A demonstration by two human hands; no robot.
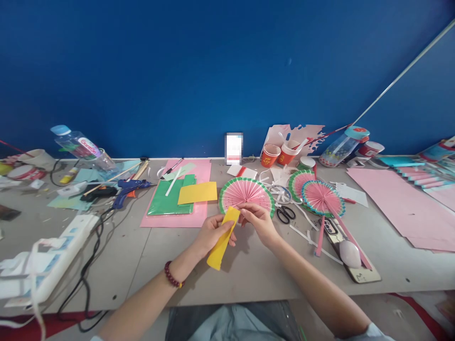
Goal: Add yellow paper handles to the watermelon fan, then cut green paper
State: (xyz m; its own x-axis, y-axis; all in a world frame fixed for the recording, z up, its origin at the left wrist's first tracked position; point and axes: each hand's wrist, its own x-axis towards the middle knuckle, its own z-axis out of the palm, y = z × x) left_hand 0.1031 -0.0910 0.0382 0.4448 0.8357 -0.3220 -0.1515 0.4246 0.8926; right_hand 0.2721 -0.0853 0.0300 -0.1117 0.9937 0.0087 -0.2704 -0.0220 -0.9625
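Observation:
A narrow folded strip of yellow paper (221, 246) is pinched in my left hand (209, 235), slanting over the front of the table. My right hand (260, 222) has its fingers closed at the strip's upper end; whether they grip it is hard to make out. Just behind both hands lies a pleated watermelon paper fan (245, 192), pink with a green rim. A flat yellow paper sheet (197, 193) rests left of it, partly over a green paper pack (170, 203) on pink paper (152, 221). Black-handled scissors (285, 214) lie right of the fan.
At left are a blue glue gun (130, 189), a white power strip (67, 255) with cables, and a leaning plastic bottle (80, 144). Red paper cups (270, 156) stand by the blue wall. More finished fans (323, 199), a phone (362, 272) and pink sheets (394, 203) lie at right.

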